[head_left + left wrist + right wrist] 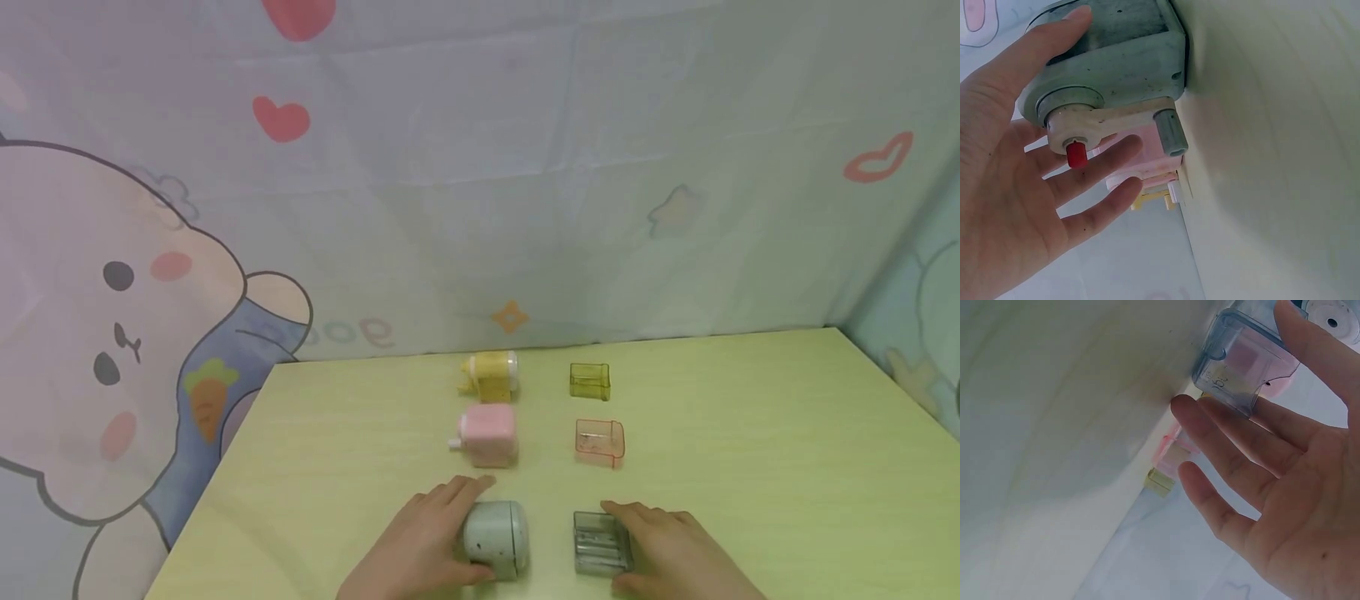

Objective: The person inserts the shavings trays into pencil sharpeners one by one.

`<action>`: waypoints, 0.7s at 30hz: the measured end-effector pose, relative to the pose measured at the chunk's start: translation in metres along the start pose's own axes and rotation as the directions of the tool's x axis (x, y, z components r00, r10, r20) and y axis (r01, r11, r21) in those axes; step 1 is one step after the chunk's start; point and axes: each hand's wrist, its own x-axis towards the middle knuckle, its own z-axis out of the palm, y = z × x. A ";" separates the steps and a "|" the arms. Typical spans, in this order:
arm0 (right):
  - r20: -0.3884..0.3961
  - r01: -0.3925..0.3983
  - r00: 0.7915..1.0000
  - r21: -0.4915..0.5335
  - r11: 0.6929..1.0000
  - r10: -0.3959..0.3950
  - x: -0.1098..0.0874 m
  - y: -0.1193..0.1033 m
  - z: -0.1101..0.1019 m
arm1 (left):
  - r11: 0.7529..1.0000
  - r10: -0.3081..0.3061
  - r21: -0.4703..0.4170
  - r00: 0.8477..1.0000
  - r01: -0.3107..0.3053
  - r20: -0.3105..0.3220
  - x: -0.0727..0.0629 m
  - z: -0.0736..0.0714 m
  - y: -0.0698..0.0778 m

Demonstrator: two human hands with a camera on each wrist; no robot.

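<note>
A grey-green hand-crank pencil sharpener (pixel 491 529) lies near the front. My left hand (pixel 427 533) curves around its left end, thumb on the near side, with a gap between the index fingertip and the far edge. In the left wrist view, its crank (pixel 1119 119) with a red knob points toward the palm, and the other fingers are spread straight. To the right lies a clear grey shavings drawer (pixel 596 543). My right hand (pixel 667 546) spans its right end, index finger at the far corner and thumb at the near one. Its fingers are extended in the right wrist view.
Beyond the left hand lie a pink sharpener (pixel 490 435) and a yellow sharpener (pixel 491 375). A clear pink-edged drawer (pixel 598 442) and a clear yellow drawer (pixel 589 382) line up opposite them. A printed cloth (pixel 480 208) hangs behind the yellow-green table (pixel 750 450).
</note>
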 end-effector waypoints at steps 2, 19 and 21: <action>0.000 -0.001 1.000 -0.006 1.000 0.001 0.001 -0.001 0.001 | 1.000 -0.014 -0.014 1.000 0.015 0.026 0.001 0.000 0.001; 0.002 0.000 1.000 0.072 0.997 -0.001 0.003 -0.001 0.005 | 0.994 -0.029 -0.106 0.996 0.038 0.088 0.002 0.004 0.003; -0.003 -0.001 1.000 0.097 0.995 0.002 0.002 -0.002 0.006 | 0.988 -0.033 -0.147 0.995 0.047 0.097 0.002 0.004 0.004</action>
